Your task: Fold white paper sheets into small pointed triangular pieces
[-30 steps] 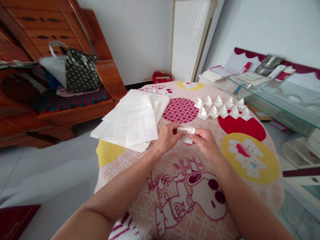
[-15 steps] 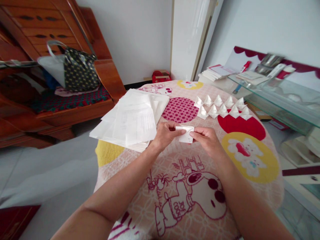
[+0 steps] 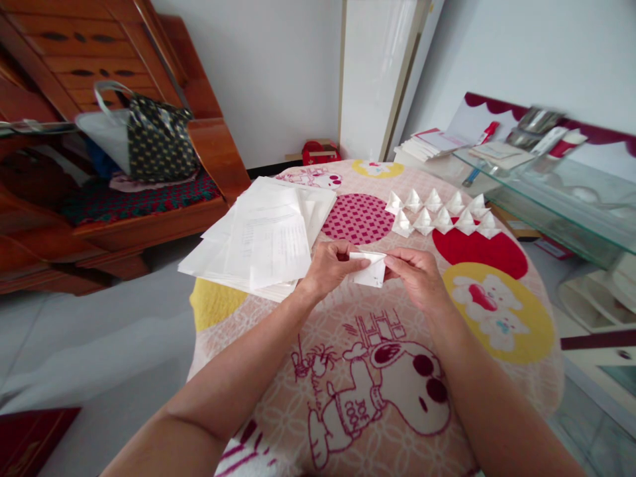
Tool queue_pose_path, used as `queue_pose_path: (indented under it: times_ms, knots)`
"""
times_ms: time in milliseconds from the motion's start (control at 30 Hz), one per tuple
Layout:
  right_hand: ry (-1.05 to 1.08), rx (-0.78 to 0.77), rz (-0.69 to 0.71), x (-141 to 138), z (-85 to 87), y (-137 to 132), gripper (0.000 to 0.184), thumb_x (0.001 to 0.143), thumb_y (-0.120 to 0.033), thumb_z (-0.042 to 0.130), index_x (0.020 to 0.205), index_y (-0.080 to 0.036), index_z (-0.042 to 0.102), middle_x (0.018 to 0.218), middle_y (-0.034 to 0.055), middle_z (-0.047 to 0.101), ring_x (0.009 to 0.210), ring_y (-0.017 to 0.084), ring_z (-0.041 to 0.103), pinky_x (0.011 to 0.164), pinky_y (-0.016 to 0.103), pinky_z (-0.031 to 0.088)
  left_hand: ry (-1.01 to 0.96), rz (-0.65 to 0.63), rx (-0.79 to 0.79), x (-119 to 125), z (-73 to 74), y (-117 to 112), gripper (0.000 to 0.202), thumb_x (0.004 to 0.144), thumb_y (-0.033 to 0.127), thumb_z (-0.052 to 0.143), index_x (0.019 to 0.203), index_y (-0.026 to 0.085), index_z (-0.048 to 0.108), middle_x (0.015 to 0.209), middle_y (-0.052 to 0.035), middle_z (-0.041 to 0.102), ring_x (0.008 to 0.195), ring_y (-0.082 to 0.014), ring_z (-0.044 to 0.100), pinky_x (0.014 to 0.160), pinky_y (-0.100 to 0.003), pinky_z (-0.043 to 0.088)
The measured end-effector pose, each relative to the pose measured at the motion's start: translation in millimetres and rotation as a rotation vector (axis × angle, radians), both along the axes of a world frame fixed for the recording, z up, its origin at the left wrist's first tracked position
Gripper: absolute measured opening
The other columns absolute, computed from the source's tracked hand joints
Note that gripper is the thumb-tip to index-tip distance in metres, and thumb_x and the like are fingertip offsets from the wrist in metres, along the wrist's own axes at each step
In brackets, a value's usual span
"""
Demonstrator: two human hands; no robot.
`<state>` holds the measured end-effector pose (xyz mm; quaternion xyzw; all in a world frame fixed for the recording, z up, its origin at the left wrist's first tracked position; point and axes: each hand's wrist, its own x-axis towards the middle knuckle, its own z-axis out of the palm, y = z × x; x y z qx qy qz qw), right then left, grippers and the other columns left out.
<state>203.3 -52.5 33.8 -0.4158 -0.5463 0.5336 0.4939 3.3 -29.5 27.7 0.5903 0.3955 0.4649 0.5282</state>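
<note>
A small folded piece of white paper is held up over the table between my two hands. My left hand pinches its left side, thumb across the front. At its upper right corner, the thumb and fingers of my right hand grip the edge. Left of my hands lies a loose stack of white paper sheets, the top one with faint print. Several folded white paper boats stand in two rows to the right, beyond my right hand.
A patterned cloth covers the round table. Right of it stands a glass shelf with metal bowls and a cup, plus a pile of papers. On the left is a wooden bench bearing a dark patterned bag.
My right hand has shifted slightly right, its thumb moving off the front of the folded paper to the upper right corner. My left hand keeps its hold.
</note>
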Motion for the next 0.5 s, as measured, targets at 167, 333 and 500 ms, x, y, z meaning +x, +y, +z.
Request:
queue_pose_path:
  times_ms: [167, 333, 500]
  knots:
    - [-0.057, -0.002, 0.08, 7.7, 4.4, 1.0, 0.023, 0.087, -0.041, 0.075, 0.083, -0.02, 0.08, 0.075, 0.0041, 0.078, 0.066, 0.018, 0.074, 0.063, 0.03, 0.063, 0.252, 0.06, 0.28, -6.8, 5.9, 2.3, 0.019, 0.077, 0.028, 0.08, 0.07, 0.015, 0.069, 0.07, -0.0008, 0.063, 0.064, -0.0103, 0.053, 0.058, -0.024, 0.039]
    - [-0.27, -0.06, 0.249, 19.9, 9.1, 1.8, 0.025, 0.085, -0.042, 0.075, 0.08, -0.018, 0.078, 0.074, 0.0066, 0.079, 0.067, 0.018, 0.075, 0.063, 0.028, 0.061, 0.438, -0.102, 0.391, -15.4, 12.5, 4.6, 0.012, 0.079, 0.021, 0.078, 0.072, 0.014, 0.07, 0.074, -0.0017, 0.065, 0.067, -0.0102, 0.054, 0.062, -0.025, 0.041]
    - [-0.418, -0.095, 0.407, 25.3, 11.6, 1.2, 0.027, 0.088, -0.041, 0.071, 0.079, -0.016, 0.077, 0.076, 0.0077, 0.079, 0.067, 0.017, 0.075, 0.063, 0.027, 0.06, 0.476, -0.233, 0.386, -19.7, 14.0, 5.5, 0.008, 0.08, 0.019, 0.076, 0.076, 0.014, 0.071, 0.076, -0.0021, 0.066, 0.067, -0.0105, 0.056, 0.061, -0.025, 0.042]
